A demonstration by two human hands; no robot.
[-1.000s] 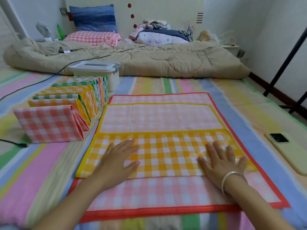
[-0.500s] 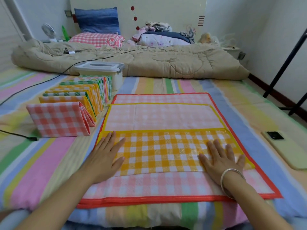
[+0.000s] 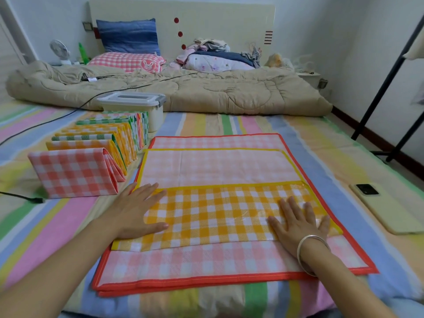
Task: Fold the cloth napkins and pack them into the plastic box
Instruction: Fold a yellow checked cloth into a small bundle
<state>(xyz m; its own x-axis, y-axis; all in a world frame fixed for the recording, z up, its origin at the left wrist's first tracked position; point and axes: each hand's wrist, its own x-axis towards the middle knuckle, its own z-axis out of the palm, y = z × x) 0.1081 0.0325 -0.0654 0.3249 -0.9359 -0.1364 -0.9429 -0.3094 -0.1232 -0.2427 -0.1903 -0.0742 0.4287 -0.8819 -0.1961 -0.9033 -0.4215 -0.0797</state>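
- Striped bedsheet (image 3: 206, 125): pastel bands of pink, blue, yellow and green, covering the bed.
- Beige quilt (image 3: 218, 92): bunched in a long roll across the far side of the bed.
- Cream headboard (image 3: 218, 21): three red dots down its middle.
- Blue pillow (image 3: 128, 35): propped upright against the headboard.
- Pink checked pillow (image 3: 124, 61): rabbit motif, lying in front of the blue one.
- Pile of clothes (image 3: 218, 56): heaped right of the pillows.
- Small white fan (image 3: 60, 50) and green bottle (image 3: 82, 52): far left corner.
- Phone (image 3: 385, 207): pale case, face down, on the sheet's right side.
- Black cable (image 3: 41, 125): running over sheet and quilt.
- Second black cable (image 3: 25, 198): plug end at the left edge.
- Black stand poles (image 3: 387, 79): slanting along the right wall.
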